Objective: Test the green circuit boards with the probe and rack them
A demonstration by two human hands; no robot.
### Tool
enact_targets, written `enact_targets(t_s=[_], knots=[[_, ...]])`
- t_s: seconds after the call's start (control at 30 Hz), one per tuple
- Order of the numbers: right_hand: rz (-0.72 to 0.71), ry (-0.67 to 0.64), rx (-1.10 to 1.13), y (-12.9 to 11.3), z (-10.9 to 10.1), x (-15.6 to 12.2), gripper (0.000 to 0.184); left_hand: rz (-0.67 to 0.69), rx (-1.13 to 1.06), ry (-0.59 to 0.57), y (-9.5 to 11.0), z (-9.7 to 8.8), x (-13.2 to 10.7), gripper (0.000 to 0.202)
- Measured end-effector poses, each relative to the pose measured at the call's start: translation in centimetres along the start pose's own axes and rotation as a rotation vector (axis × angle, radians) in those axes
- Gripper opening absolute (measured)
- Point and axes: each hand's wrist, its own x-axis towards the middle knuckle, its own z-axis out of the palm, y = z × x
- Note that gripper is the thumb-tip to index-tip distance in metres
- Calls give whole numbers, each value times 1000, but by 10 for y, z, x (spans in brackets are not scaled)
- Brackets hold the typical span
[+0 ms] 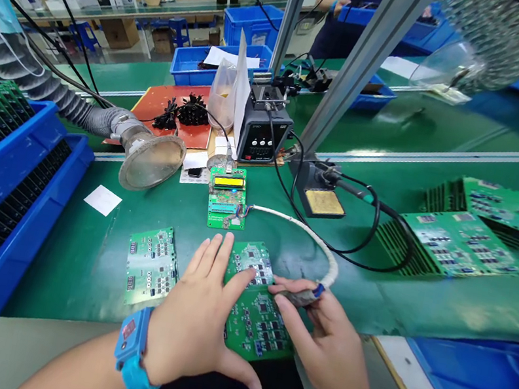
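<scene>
My left hand (201, 304) rests with spread fingers on a green circuit board (251, 263), and a blue anti-static wrist strap (133, 349) circles that wrist. My right hand (325, 338) pinches a grey cable connector (302, 296) at the end of a white sleeved cable (297, 224). That cable runs up to a test board with a yellow LCD (227, 199). A second green circuit board (257, 327) lies below, partly under my hands. Another green circuit board (151, 265) lies to the left of my left hand.
A blue rack of circuit boards (8, 179) stands at left. Ahead are a metal fume hood (152, 160), a soldering station (265, 126), and a soldering iron stand (323, 198). Racked boards (455, 244) stand at right. A co-worker (344, 16) stands beyond the aluminium frame.
</scene>
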Motion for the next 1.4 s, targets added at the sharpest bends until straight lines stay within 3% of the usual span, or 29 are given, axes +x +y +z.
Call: enact_targets(t_s=[0.53,0.77,0.9,1.03,1.23,1.33,1.4], knots=[[8,24,0,1,1,0,12,-26,51,-2,5,-2,2,115],[40,26,95,-4,-3,3,16,-42,56,62,6,-2,0,117],[102,140,306,-5,-1,16,21,-24,29,84,-16,-17,-25,116],[125,141,373,0,7,35,29,-131,64,97,-63,-24,-59,106],[89,-17,367,3,18,50,28,-293,35,48,-121,5,-82,100],[75,-69,331,3,22,55,26,-303,62,33,-130,16,-81,102],[74,-86,316,4,24,59,26,-310,103,64,-122,17,-77,102]])
